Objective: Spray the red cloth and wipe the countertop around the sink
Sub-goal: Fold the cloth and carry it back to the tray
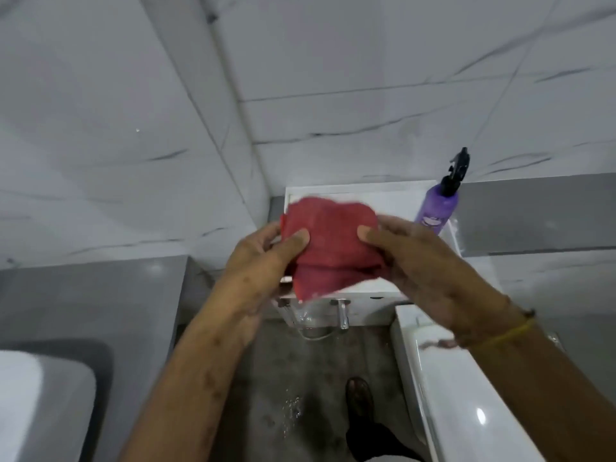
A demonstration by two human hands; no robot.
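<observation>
A red cloth (333,248) is held up in front of me, folded and bunched. My left hand (263,261) grips its left edge with the thumb on top. My right hand (423,261) pinches its right edge. Behind the cloth, a purple spray bottle (436,208) with a black trigger head stands on the right end of a white ledge (393,198). Neither hand touches the bottle. A white sink (36,398) set in a grey countertop (83,295) shows at the lower left.
Marble-look tiled walls fill the upper view. A chrome tap (343,313) hangs below the white ledge. A white toilet (466,395) stands at the lower right. My shoe (360,398) rests on the wet grey floor between sink and toilet.
</observation>
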